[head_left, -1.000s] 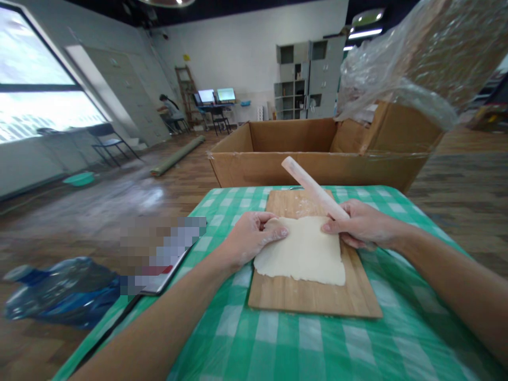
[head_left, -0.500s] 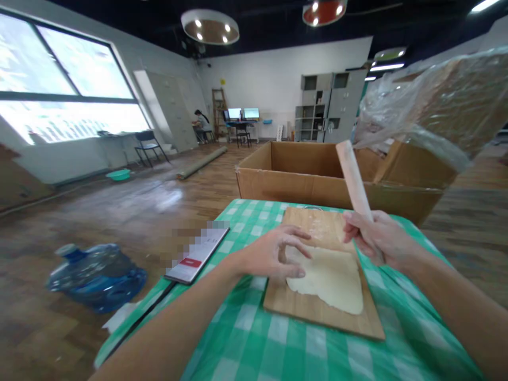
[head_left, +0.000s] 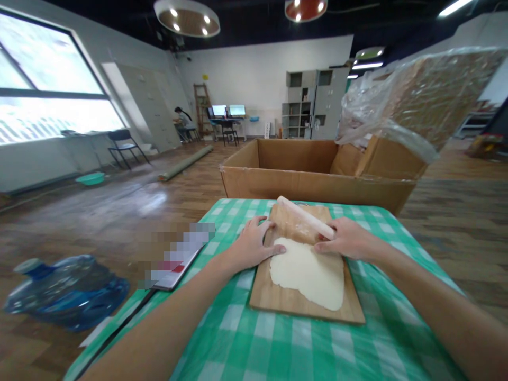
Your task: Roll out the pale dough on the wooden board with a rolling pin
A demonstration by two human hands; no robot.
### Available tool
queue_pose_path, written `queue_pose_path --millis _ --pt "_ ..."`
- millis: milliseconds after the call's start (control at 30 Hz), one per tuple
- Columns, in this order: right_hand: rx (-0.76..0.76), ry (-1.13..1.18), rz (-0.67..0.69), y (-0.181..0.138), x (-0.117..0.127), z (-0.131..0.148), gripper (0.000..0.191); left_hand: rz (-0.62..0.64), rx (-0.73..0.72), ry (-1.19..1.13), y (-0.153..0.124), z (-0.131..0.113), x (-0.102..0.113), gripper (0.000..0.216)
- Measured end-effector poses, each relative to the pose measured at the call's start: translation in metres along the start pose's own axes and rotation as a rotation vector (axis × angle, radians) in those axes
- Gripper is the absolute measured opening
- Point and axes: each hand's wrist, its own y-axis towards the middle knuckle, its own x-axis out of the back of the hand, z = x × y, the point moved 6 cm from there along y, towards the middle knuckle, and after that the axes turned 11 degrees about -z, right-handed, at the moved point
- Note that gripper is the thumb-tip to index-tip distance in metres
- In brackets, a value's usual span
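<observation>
A flat sheet of pale dough [head_left: 307,272] lies on a wooden cutting board [head_left: 297,301] on the green checked tablecloth [head_left: 278,344]. My left hand [head_left: 252,246] rests on the board's left edge, fingers spread, with fingertips touching the dough's corner. My right hand [head_left: 347,238] is closed on one end of a pale rolling pin [head_left: 304,216]. The pin lies low across the far part of the board, just beyond the dough.
A large open cardboard box [head_left: 317,172] stands right behind the table, with a plastic-wrapped bundle [head_left: 416,100] at its right. A phone [head_left: 178,264] lies at the table's left edge. A blue water jug [head_left: 63,293] lies on the wooden floor. A person sits at a far desk.
The rolling pin, held upright half a second ago, has come down onto the far part of the board. My left hand has shifted to the board's left edge with its fingers spread.
</observation>
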Motion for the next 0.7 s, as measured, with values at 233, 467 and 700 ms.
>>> queue_pose_path --millis 233,467,700 --pt "-0.148 0.006 0.206 -0.017 -0.011 0.008 0.043 -0.127 -0.015 0.017 0.0 -0.002 -0.005 0.059" --pt "-0.222 0.126 0.271 -0.027 -0.024 0.012 0.044 -0.181 -0.074 -0.008 -0.001 -0.014 0.0 0.041" --pt "-0.284 0.352 0.173 -0.02 -0.027 0.006 0.039 -0.137 -0.028 -0.011 -0.01 -0.032 0.021 0.045"
